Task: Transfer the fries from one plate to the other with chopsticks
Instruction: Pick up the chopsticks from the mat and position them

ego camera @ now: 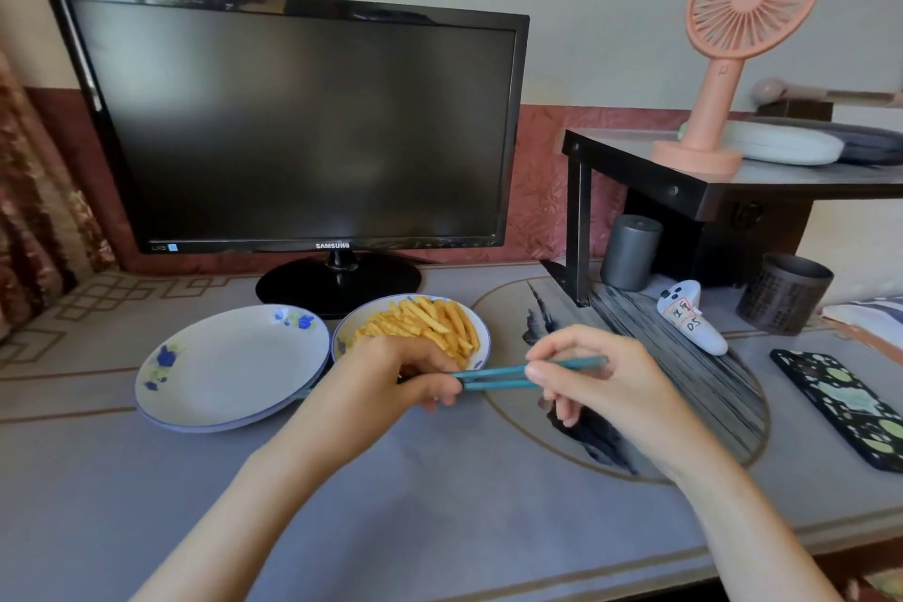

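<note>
A pair of teal chopsticks (pixel 493 377) lies level between both hands, just in front of the plates. My left hand (pixel 391 374) curls round their left end and hides it. My right hand (pixel 596 376) pinches their right part between thumb and fingers. A white plate with a blue rim (pixel 476 320) holds a heap of golden fries (pixel 425 323); my left hand covers its near edge. To its left a white plate with blue flowers (pixel 229 367) has nothing on it.
A black monitor (pixel 303 127) stands behind the plates. On the right are a dark shelf (pixel 684 181) with a pink fan (pixel 733 39), a grey cylinder (pixel 630 252), a white controller (pixel 689 318), a dark mesh cup (pixel 782 293) and a phone (pixel 845 406).
</note>
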`<state>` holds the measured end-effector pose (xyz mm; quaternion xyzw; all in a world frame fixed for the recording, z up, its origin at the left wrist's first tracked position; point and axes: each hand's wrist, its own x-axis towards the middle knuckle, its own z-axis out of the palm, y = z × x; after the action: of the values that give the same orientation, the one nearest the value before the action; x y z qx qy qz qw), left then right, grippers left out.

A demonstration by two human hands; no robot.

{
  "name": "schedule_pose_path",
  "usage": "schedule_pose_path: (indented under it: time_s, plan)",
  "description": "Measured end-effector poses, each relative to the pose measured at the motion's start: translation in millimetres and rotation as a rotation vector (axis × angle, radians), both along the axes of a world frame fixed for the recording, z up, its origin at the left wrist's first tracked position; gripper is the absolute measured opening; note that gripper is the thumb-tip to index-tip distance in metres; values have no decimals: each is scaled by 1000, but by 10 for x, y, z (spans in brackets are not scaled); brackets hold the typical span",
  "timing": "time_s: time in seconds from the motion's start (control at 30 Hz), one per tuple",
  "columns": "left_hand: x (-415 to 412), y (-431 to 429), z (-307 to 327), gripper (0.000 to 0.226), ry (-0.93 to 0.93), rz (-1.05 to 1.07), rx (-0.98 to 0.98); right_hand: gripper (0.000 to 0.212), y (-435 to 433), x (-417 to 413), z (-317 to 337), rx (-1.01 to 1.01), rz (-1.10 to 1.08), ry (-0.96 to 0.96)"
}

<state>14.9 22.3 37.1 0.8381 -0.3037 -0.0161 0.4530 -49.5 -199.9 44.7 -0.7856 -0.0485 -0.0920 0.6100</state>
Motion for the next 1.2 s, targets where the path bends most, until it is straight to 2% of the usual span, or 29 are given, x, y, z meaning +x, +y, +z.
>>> schedule_pose_path:
  time_s: [0.07,0.13,0.27,0.37,0.47,0.63,0.7,0.8,0.93,1.2]
  plan:
    - [-27,22,28,13,88,-21,-86,26,30,22,-40,229,51,-10]
    - [-55,15,50,10,161,-36,-139,47,98,55,-91,367,113,-10]
    - [-113,-28,28,3,279,-71,-189,63,272,130,-166,286,194,5]
    - [-124,-26,-5,4,353,-68,-218,62,334,165,-177,257,205,-9]
    - [-117,32,-38,4,423,-64,-242,50,323,171,-158,263,159,-22]
    - [-129,57,-69,4,430,-86,-214,38,317,160,-161,276,139,22]
    - [-133,46,-70,5,430,-99,-213,39,322,172,-177,305,174,53]
    - [-136,38,-83,5,428,-121,-204,54,317,199,-193,335,248,88]
    - [-136,27,-116,6,429,-127,-196,63,346,230,-198,290,209,99]
    - [-122,10,-160,11,411,-141,-175,45,428,224,-195,271,75,105]
